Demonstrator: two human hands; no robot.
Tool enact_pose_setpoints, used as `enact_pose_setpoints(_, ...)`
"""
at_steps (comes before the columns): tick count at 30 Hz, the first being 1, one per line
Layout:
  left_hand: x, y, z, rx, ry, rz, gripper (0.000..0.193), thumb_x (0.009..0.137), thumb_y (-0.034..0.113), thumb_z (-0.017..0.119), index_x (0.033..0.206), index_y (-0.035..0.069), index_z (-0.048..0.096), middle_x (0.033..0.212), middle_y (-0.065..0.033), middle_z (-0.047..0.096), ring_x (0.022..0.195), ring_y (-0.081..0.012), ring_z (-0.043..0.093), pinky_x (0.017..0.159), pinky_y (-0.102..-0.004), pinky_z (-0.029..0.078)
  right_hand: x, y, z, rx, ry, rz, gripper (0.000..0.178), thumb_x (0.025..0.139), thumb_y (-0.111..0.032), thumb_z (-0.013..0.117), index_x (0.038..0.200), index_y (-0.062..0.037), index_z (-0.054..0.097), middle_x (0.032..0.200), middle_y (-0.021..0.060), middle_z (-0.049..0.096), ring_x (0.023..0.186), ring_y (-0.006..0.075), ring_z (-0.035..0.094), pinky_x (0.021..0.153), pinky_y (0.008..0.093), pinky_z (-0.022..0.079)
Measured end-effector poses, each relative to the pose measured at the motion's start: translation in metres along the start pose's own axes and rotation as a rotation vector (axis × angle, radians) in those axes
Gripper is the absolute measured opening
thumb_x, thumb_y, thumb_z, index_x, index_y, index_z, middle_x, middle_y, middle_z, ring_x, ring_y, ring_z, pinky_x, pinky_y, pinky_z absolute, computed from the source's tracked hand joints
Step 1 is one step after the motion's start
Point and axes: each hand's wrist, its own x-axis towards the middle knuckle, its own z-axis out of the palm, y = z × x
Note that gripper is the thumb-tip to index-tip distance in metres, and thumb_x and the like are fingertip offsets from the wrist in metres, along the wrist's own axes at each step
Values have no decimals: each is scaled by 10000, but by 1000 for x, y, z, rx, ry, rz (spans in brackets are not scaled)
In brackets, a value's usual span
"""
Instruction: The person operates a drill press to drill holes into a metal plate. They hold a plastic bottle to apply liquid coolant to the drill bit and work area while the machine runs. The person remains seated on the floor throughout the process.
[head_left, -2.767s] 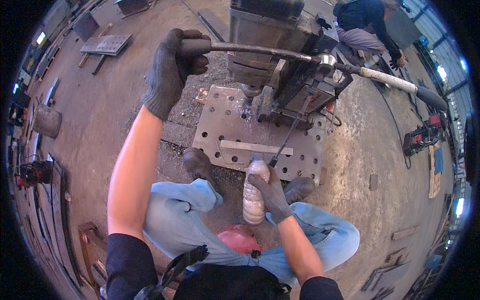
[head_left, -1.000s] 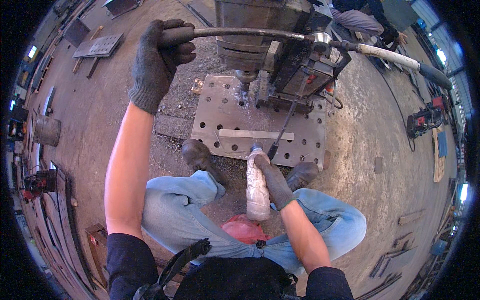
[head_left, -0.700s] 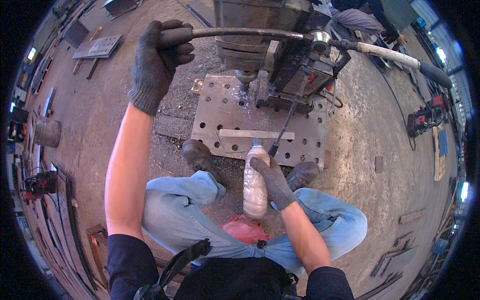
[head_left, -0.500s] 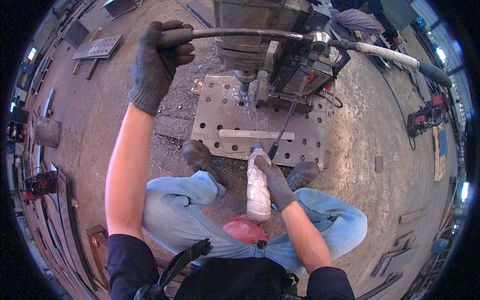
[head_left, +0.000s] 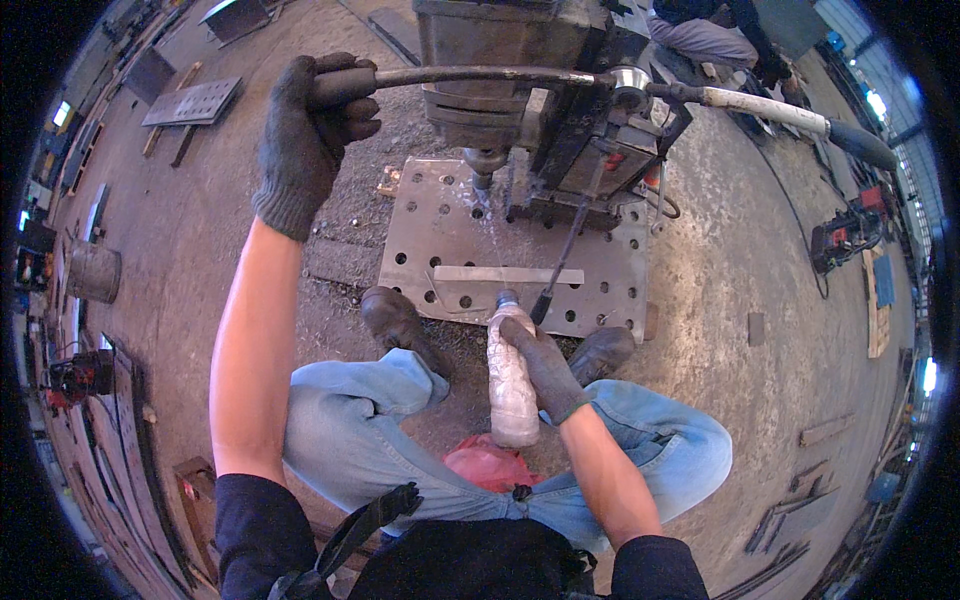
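Observation:
My gloved left hand (head_left: 303, 150) is wrapped round the dark grip at the left end of a long feed lever (head_left: 480, 75) on a drilling machine (head_left: 470, 45). My gloved right hand (head_left: 543, 365) grips a crumpled, whitish plastic bottle (head_left: 511, 392) between my knees, its neck pointing away from me. A thin line of liquid runs from the bottle neck towards the drill tip (head_left: 483, 180). That tip meets a steel plate (head_left: 420, 225) full of round holes, with wet splashes around it. A narrow flat metal bar (head_left: 508, 274) lies across the plate.
Another lever arm (head_left: 770, 108) with a dark grip reaches right; a thinner black-tipped handle (head_left: 562, 255) slants towards my right hand. My boots (head_left: 403, 325) stand at the plate's near edge. A red bag (head_left: 490, 463) lies between my legs. Another person (head_left: 705, 40) crouches at far right.
The view has shifted slightly, and the lever's left end sits a little lower in it. Liquid between bottle and drill tip shows more plainly. Both hands keep their grips.

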Motion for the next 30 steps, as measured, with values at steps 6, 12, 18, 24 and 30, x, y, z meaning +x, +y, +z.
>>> enact_pose_setpoints(6,2,-1,-2,-49,-29,-12,509,982,474,445,1213,33,547,1143,-134,649,763,-195,599,699,-358,515,-5,-6,3,13,-31,-77,554,823,-328,737,1219,-1,531,1021,84,624,860,172,616,765,318,524)
enact_pose_setpoints(12,0,-1,-1,-12,-4,-5,504,983,474,431,1208,41,556,1129,-123,655,751,-196,593,695,-354,505,-3,-4,7,-130,-29,-258,550,815,-261,751,1238,-10,504,1096,80,607,992,175,591,862,320,501)
enact_pose_setpoints(18,-3,4,7,13,29,-22,514,983,481,422,1205,39,561,1096,-114,666,745,-193,591,693,-349,501,-8,-10,9,-179,-42,-237,574,822,-273,738,1254,12,488,1077,91,605,966,170,598,845,320,506)
enact_pose_setpoints(24,0,-2,-2,-7,-4,-19,534,979,489,424,1206,24,556,1106,-120,664,748,-198,594,685,-347,500,-2,-6,4,-52,-14,-71,580,847,-357,698,1245,16,503,1036,88,612,870,180,617,772,320,523)
enact_pose_setpoints(30,2,-3,-2,-8,-43,18,541,982,493,417,1209,21,548,1109,-126,664,743,-195,595,682,-350,502,6,1,-3,15,33,4,598,855,-394,697,1238,29,519,969,76,636,768,163,629,689,321,531)
